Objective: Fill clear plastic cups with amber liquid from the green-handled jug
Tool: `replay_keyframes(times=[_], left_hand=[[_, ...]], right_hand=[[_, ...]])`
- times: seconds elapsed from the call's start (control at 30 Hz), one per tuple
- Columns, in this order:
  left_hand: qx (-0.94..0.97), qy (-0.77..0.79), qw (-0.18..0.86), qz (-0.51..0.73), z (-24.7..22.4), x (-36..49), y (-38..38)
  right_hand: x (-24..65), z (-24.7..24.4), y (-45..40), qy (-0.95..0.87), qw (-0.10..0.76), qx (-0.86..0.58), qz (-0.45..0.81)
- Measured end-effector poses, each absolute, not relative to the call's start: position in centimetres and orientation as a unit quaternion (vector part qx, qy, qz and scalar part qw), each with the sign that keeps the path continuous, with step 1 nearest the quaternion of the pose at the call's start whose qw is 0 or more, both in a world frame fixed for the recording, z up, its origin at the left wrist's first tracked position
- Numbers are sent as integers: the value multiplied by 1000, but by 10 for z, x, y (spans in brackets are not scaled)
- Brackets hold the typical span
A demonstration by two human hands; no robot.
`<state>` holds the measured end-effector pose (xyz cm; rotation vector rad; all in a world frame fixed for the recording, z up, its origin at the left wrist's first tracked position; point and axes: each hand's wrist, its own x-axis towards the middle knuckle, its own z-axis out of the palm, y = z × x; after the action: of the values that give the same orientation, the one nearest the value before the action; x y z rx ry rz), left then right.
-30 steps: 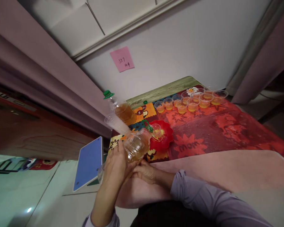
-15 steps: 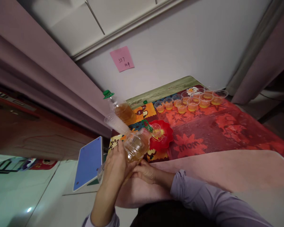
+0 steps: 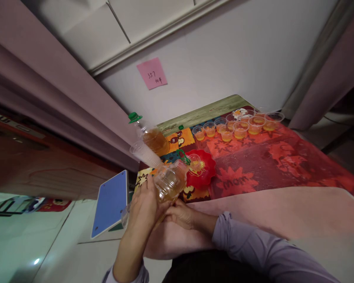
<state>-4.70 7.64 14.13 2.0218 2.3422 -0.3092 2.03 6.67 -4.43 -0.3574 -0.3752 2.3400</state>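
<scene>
A clear plastic bottle point(image 3: 170, 182) with amber liquid lies tilted, its mouth over a plastic cup point(image 3: 194, 162) on a red scalloped plate point(image 3: 205, 177). My left hand point(image 3: 144, 204) is wrapped over the bottle's left side. From the right, my right hand point(image 3: 181, 214) grips its lower part, fingers closed beneath it. A green ring handle point(image 3: 183, 157) shows by the bottle's neck. Just behind the bottle leans a stack of empty clear cups point(image 3: 147, 154). Farther back stands another bottle point(image 3: 155, 140) with a green cap, partly filled with amber liquid.
Several cups point(image 3: 240, 129) holding a little yellow liquid stand in rows at the table's back right. A small green cap point(image 3: 181, 127) lies near the back edge. A blue board point(image 3: 110, 204) is left of the patterned table point(image 3: 253, 169).
</scene>
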Motion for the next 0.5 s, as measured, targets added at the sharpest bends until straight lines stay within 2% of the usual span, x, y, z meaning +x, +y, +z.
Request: replay_keyframes(times=[0.5], left_hand=[[638,760,17,-119,147,-39,77]], right_hand=[[22,-41,66,-144,354,-137,914]])
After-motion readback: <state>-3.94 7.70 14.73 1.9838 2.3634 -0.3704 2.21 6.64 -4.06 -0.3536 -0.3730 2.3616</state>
